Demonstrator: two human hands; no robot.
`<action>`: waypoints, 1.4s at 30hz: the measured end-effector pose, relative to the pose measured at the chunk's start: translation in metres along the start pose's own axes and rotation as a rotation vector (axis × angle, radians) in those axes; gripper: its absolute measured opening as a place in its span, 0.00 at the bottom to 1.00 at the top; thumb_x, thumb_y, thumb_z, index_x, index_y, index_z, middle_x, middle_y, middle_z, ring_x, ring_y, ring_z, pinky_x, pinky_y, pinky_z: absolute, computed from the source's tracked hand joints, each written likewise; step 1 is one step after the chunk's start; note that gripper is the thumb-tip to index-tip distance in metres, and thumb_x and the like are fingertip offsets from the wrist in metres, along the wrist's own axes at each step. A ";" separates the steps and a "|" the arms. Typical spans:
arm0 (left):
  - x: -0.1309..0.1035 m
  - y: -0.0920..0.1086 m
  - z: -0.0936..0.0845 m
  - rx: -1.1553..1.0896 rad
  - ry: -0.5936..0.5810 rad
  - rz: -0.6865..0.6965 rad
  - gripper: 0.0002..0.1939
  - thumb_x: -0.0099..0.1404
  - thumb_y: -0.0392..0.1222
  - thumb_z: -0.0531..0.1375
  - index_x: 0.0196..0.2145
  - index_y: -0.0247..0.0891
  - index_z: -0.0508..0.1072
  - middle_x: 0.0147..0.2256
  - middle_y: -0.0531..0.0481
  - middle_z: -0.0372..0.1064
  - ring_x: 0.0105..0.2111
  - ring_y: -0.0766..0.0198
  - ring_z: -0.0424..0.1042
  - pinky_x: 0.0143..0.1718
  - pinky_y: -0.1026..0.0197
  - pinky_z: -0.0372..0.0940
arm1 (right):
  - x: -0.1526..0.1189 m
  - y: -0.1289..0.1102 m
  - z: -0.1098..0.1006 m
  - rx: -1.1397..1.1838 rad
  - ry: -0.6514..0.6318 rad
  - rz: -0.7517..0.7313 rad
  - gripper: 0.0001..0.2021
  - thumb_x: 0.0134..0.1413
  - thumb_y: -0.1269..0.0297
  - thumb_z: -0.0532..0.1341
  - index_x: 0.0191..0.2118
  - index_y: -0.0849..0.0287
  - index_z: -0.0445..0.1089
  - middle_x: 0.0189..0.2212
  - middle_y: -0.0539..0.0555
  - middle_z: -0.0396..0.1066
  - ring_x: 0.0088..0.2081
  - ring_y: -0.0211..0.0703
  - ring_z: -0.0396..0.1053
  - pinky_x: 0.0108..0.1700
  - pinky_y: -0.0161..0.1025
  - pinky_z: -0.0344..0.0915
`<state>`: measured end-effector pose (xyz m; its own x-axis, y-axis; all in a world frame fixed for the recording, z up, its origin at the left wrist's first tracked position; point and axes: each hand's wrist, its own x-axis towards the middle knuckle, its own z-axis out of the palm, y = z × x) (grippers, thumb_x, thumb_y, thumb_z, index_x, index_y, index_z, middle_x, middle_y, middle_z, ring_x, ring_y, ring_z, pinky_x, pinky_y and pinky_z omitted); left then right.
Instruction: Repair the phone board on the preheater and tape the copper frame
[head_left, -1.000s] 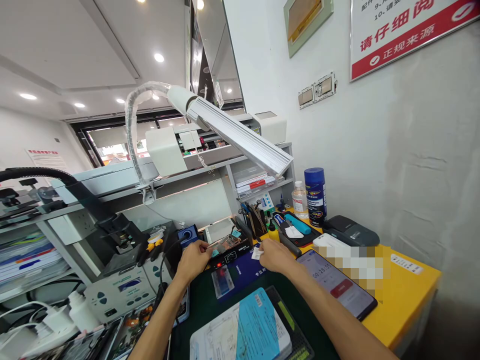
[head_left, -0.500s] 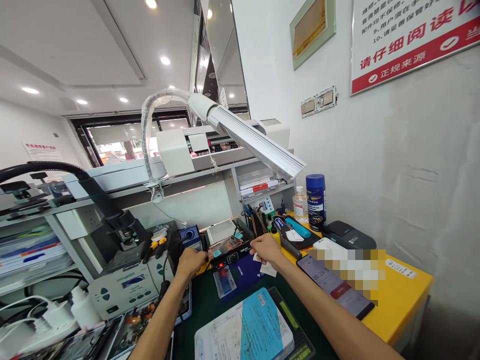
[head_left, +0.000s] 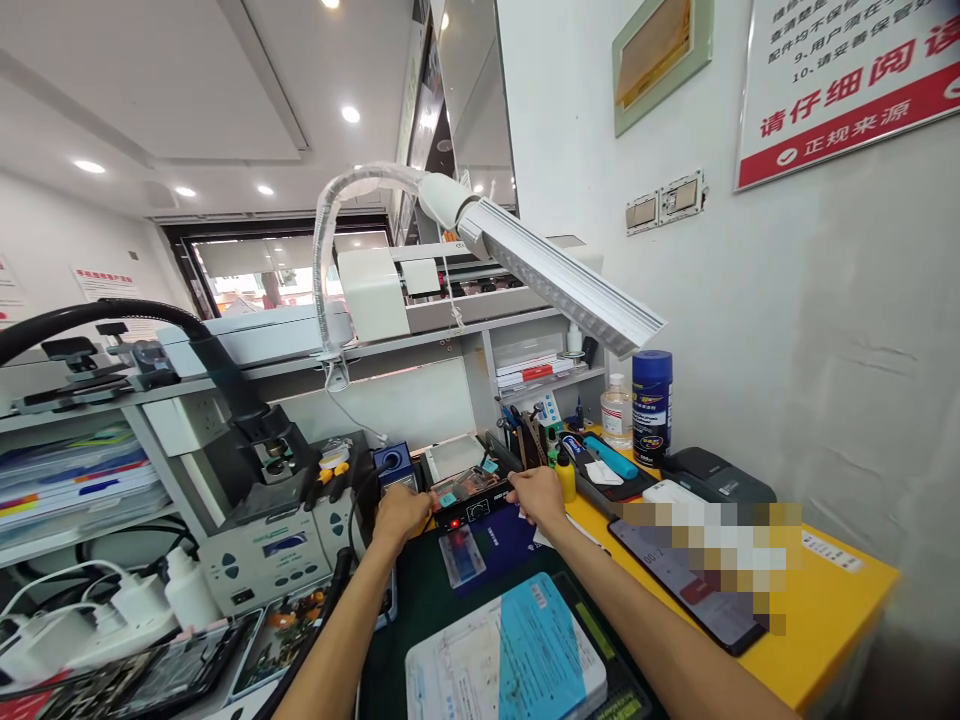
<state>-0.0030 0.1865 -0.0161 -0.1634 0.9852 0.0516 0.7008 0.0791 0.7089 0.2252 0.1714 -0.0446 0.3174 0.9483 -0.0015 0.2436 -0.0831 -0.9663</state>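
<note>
A low black box-shaped device [head_left: 495,498] with a dial and a glowing red light on its front sits at the back of the work surface. Small parts and pale blue-green pieces lie on its top. My left hand [head_left: 401,514] is closed at its left end, fingertips pressed to the side. At the right end my right hand [head_left: 537,494] pinches the other side, and a white paper [head_left: 576,532] lies under that wrist. In front of the device is a small clear case [head_left: 461,556] on a purple-blue sheet [head_left: 499,545].
A white-and-blue flat box [head_left: 502,650] lies on the dark green mat [head_left: 390,650] between my forearms. To the right are a phone [head_left: 686,580], a yellow bottle [head_left: 565,478] and a blue spray can [head_left: 652,405]. A grey control unit [head_left: 277,560] stands left; a lamp [head_left: 562,270] hangs overhead.
The view has swung slightly left, so everything sits farther right in the picture. Both hands stay at the two ends of the black device, and the right fingers have drawn in closer against it.
</note>
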 end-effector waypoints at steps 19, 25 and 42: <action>-0.057 0.014 0.020 0.612 0.016 -0.014 0.26 0.65 0.62 0.56 0.43 0.34 0.73 0.44 0.44 0.73 0.44 0.58 0.73 0.46 0.49 0.68 | -0.004 -0.002 -0.003 -0.010 0.031 -0.026 0.14 0.60 0.62 0.57 0.32 0.64 0.77 0.20 0.55 0.75 0.10 0.35 0.57 0.10 0.33 0.54; -0.060 0.009 0.025 0.615 0.040 0.016 0.26 0.66 0.62 0.54 0.41 0.34 0.74 0.40 0.45 0.75 0.41 0.59 0.74 0.44 0.51 0.69 | -0.004 -0.001 -0.002 -0.001 0.041 -0.021 0.14 0.59 0.62 0.57 0.31 0.63 0.77 0.20 0.55 0.75 0.10 0.36 0.57 0.10 0.33 0.55; -0.066 0.007 0.032 0.560 0.143 0.050 0.24 0.65 0.60 0.55 0.40 0.36 0.76 0.40 0.40 0.77 0.42 0.51 0.76 0.40 0.51 0.67 | 0.002 0.003 0.004 0.141 0.026 0.039 0.13 0.58 0.62 0.59 0.35 0.66 0.78 0.18 0.53 0.73 0.08 0.32 0.54 0.08 0.31 0.51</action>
<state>0.0348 0.1268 -0.0368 -0.1853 0.9625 0.1981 0.9643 0.1393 0.2253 0.2233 0.1740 -0.0489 0.3482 0.9368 -0.0349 0.0998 -0.0740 -0.9922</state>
